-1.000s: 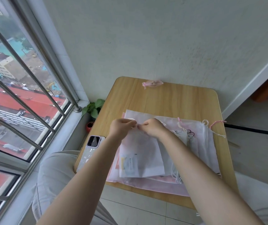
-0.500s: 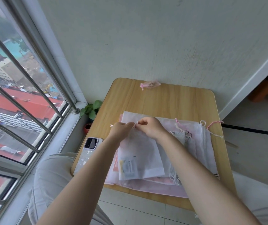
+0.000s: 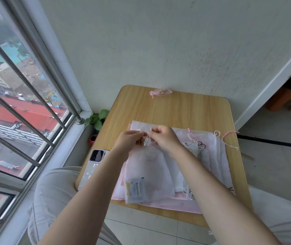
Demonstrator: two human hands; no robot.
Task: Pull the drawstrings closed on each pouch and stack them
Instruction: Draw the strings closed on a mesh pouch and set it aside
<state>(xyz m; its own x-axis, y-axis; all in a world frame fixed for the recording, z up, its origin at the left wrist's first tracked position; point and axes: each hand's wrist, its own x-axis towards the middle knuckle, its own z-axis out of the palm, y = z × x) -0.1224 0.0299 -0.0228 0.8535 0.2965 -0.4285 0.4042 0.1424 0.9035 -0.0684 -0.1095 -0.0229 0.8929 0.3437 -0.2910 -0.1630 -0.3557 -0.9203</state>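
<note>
Centre of frame: left hand (image 3: 128,141) and right hand (image 3: 164,137) pinch drawstrings (image 3: 146,140) of gathered white pouch (image 3: 148,172); pouch pile (image 3: 215,156) beneath, on table (image 3: 176,110); closed pink pouch (image 3: 160,91) at far edge.

Bare worktop (image 3: 176,110) lies open toward 12 o'clock, broken only by a small pink pouch (image 3: 160,91) against the wall (image 3: 158,50). At 9 o'clock a phone (image 3: 95,161) takes the edge. Flat pouches (image 3: 217,156) cover 3 o'clock, seemingly to the rim.
</note>
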